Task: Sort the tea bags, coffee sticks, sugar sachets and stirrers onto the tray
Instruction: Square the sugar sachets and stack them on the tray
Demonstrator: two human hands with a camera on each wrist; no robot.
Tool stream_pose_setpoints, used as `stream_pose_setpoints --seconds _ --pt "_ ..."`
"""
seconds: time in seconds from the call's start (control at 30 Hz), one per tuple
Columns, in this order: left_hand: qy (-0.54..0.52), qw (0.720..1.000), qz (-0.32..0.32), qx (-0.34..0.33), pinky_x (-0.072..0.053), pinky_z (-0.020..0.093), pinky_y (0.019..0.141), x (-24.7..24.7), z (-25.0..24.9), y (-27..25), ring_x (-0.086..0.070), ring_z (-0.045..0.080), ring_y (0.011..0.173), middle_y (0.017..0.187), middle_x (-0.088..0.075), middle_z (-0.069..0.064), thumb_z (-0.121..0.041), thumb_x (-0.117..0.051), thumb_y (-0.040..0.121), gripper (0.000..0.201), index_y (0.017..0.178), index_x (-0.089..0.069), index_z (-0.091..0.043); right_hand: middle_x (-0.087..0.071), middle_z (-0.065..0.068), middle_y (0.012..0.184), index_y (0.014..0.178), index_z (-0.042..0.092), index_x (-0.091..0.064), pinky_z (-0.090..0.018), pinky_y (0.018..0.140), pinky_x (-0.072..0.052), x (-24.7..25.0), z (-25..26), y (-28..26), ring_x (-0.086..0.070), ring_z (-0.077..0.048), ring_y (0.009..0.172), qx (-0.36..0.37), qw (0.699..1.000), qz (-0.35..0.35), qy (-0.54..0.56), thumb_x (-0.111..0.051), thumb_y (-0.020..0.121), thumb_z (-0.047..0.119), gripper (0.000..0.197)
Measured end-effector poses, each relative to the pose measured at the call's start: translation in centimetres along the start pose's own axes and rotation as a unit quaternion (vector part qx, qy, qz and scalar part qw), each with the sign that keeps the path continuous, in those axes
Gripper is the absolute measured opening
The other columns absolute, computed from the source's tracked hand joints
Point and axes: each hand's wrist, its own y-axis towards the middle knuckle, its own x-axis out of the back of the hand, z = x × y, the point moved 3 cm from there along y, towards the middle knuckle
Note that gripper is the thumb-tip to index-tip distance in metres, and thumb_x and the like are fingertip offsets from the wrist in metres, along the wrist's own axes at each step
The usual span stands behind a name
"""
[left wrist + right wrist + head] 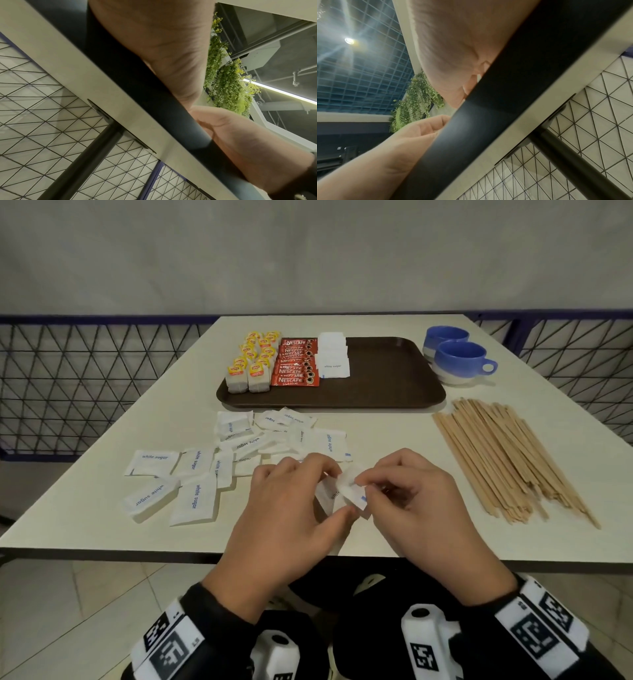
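Near the table's front edge both hands meet over a small bunch of white sugar sachets point(346, 494). My left hand point(301, 501) grips the bunch from the left, and my right hand point(394, 491) pinches its right edge. More white sugar sachets point(239, 446) lie scattered on the table to the left and behind. The brown tray point(387, 378) holds rows of yellow tea bags point(253, 361), red coffee sticks point(296, 364) and stacked sugar sachets point(332, 357). Wooden stirrers point(507, 457) lie in a pile at the right. Both wrist views show only palms and the table's edge from below.
Two blue and white cups point(455, 357) stand right of the tray. The right half of the tray is bare. A wire mesh fence point(85, 378) runs behind the white table point(102, 532).
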Motion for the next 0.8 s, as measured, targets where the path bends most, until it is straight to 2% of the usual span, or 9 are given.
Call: stream_pose_setpoints --seconds 0.07,0.13,0.27,0.3,0.4,0.5,0.57,0.7,0.8 --pt "-0.062 0.998 -0.010 0.001 -0.045 0.021 0.080 0.1 0.2 -0.3 -0.049 0.006 0.107 0.103 -0.060 -0.023 -0.055 -0.067 0.087 0.037 0.116 -0.045 -0.053 -0.063 0.014 0.096 0.096 0.024 -0.083 -0.010 0.070 -0.046 -0.2 0.2 -0.1 -0.066 -0.008 0.085 0.003 1.000 0.005 -0.009 -0.071 0.087 0.013 0.018" --pt "-0.158 0.987 -0.035 0.004 -0.054 0.030 0.074 0.3 0.4 -0.4 -0.063 0.008 0.095 0.098 -0.069 -0.020 -0.041 -0.073 0.089 0.038 0.118 -0.050 -0.050 -0.063 0.014 0.096 0.100 0.023 -0.083 -0.010 0.069 -0.046 -0.5 0.5 -0.1 -0.066 -0.008 0.087 -0.001 1.000 0.008 0.015 -0.072 0.089 0.016 0.017" --pt "-0.323 0.944 -0.061 0.022 -0.059 0.048 0.079 0.9 0.9 -0.4 -0.070 0.022 0.087 0.097 -0.074 -0.002 -0.020 -0.067 0.097 0.033 0.123 -0.057 -0.038 -0.062 0.015 0.101 0.110 0.023 -0.081 -0.014 0.071 -0.049 -1.8 1.6 0.1 -0.065 -0.009 0.095 0.006 0.998 -0.004 0.061 -0.069 0.096 0.021 0.019" --pt "-0.362 0.929 -0.065 0.023 -0.060 0.046 0.078 1.2 1.0 -0.4 -0.071 0.022 0.087 0.098 -0.073 0.002 -0.017 -0.064 0.099 0.029 0.123 -0.060 -0.032 -0.062 0.014 0.103 0.113 0.022 -0.080 -0.015 0.073 -0.050 -2.1 1.8 0.1 -0.065 -0.009 0.098 0.017 0.998 -0.013 0.061 -0.068 0.097 0.021 0.020" --pt "-0.441 0.893 -0.080 0.032 -0.058 0.027 0.070 2.0 1.4 -0.2 -0.069 0.015 0.078 0.091 -0.067 0.012 -0.018 -0.064 0.098 0.019 0.118 -0.065 -0.016 -0.061 0.012 0.105 0.113 0.022 -0.080 -0.017 0.076 -0.052 -2.7 2.4 0.1 -0.065 -0.010 0.101 0.042 0.996 -0.034 0.065 -0.069 0.096 0.017 0.020" --pt "-0.427 0.900 -0.074 0.046 -0.052 0.016 0.058 2.1 1.6 0.1 -0.065 0.009 0.064 0.084 -0.069 -0.006 -0.012 -0.074 0.090 0.025 0.113 -0.064 -0.013 -0.059 0.011 0.107 0.112 0.024 -0.080 -0.015 0.077 -0.052 -3.0 2.7 -0.2 -0.064 -0.011 0.100 0.071 0.996 -0.028 0.055 -0.071 0.095 0.014 0.022" --pt "-0.433 0.898 -0.063 0.053 -0.053 0.017 0.056 2.0 1.7 0.2 -0.069 0.009 0.062 0.091 -0.074 -0.012 -0.002 -0.074 0.089 0.028 0.113 -0.063 -0.012 -0.057 0.012 0.111 0.116 0.026 -0.078 -0.017 0.079 -0.054 -2.9 2.6 -0.2 -0.064 -0.011 0.102 0.073 0.995 -0.039 0.050 -0.072 0.093 0.016 0.025" --pt "-0.471 0.878 -0.051 0.072 -0.062 0.034 0.065 2.1 2.1 0.3 -0.076 0.031 0.075 0.093 -0.078 0.009 0.002 -0.072 0.090 0.036 0.119 -0.060 -0.015 -0.061 0.014 0.117 0.133 0.035 -0.064 -0.030 0.072 -0.060 -2.7 0.9 0.7 -0.067 -0.017 0.097 -0.066 0.982 -0.030 0.172 -0.075 0.088 0.037 0.047" --pt "-0.480 0.873 -0.045 0.067 -0.064 0.038 0.069 2.0 2.3 0.4 -0.074 0.035 0.074 0.091 -0.078 0.014 0.002 -0.070 0.091 0.038 0.123 -0.058 -0.014 -0.074 0.000 0.098 0.120 0.026 -0.073 -0.038 0.062 -0.054 -3.0 0.5 1.2 -0.070 -0.027 0.076 -0.104 0.959 0.022 0.264 -0.076 0.092 0.023 0.029"
